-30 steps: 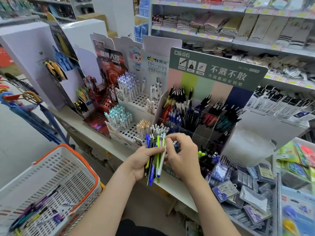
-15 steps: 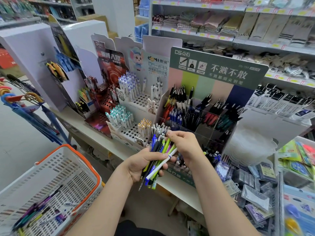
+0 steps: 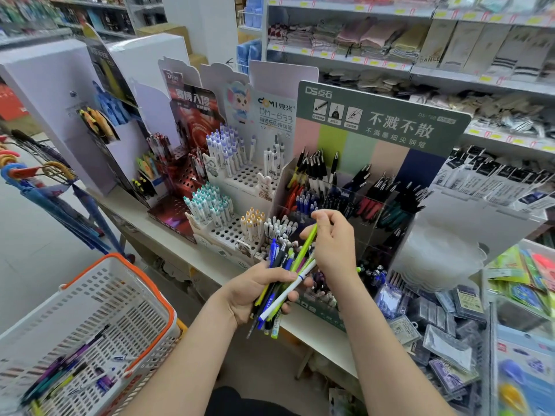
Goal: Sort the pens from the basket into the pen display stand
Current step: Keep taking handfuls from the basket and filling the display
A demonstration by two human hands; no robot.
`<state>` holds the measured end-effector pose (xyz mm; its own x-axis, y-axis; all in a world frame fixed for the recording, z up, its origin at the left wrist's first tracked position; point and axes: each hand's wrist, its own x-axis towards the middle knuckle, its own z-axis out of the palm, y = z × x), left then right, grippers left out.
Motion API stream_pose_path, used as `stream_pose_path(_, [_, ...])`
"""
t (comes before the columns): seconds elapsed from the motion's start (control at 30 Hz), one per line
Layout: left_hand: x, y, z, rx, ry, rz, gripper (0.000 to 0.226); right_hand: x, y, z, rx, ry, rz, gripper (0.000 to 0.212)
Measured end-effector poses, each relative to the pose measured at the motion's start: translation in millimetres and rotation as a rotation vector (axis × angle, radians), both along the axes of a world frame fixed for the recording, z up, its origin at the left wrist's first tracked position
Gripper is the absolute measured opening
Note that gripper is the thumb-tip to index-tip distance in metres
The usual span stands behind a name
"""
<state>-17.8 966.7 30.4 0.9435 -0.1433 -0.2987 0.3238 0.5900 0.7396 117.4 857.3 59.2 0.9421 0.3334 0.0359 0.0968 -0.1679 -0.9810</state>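
The left hand grips a mixed bundle of pens above the near counter edge, fingers curled round it. The right hand pinches a lime-green pen by its upper end, its lower end among the bundle. The step in hand seems to be singling out one pen. Next it probably needs lifting clear and slotting into a matching compartment of the pen display stand just beyond. Loose pens lie in the basket, near left.

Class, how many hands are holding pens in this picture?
2. The left hand grips a bundle of pens at centre; the right hand, just above it, pinches one green pen.
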Motion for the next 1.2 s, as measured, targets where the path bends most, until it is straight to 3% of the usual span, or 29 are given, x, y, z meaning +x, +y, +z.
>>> stream_pose_path(0.1, [0,0,0,0.031,-0.025,-0.023,0.029,3,-2,4,0.127,-0.074,-0.197,0.023])
stream_pose_path(0.23, [7,1,-1,0.064,0.061,0.101,0.027,-2,-15,19,0.260,-0.367,-0.336,0.021])
stream_pose_path(0.4, [25,2,-1,-0.050,0.182,0.326,0.031,-27,-32,-1,0.102,-0.838,-0.050,0.018])
stream_pose_path(0.53, [33,2,0,-0.123,0.216,0.407,0.027,-46,-40,-29,0.001,-0.926,0.228,0.022])
stream_pose_path(0.73, [38,2,3,-0.307,0.185,0.453,0.040,-46,-42,-35,-0.138,-1.087,0.279,0.016])
stream_pose_path(0.9, [35,7,-5,-0.146,0.176,0.385,0.032,-51,-41,-36,-0.140,-1.049,0.310,0.022])
stream_pose_path(0.97, [33,7,-8,-0.047,0.140,0.368,0.041,-49,-36,-30,-0.102,-0.959,0.260,0.017])
stream_pose_path(1.03, [29,5,-9,0.031,0.121,0.335,0.045,-42,-28,-22,-0.122,-0.799,0.170,0.008])
stream_pose_path(1.1, [24,1,-4,0.088,0.098,0.264,0.040,-30,-21,-17,-0.206,-0.571,0.134,0.018])
stream_pose_path(1.2, [17,0,1,0.109,0.071,0.141,0.023,-11,-15,0,-0.442,-0.270,0.298,0.027])
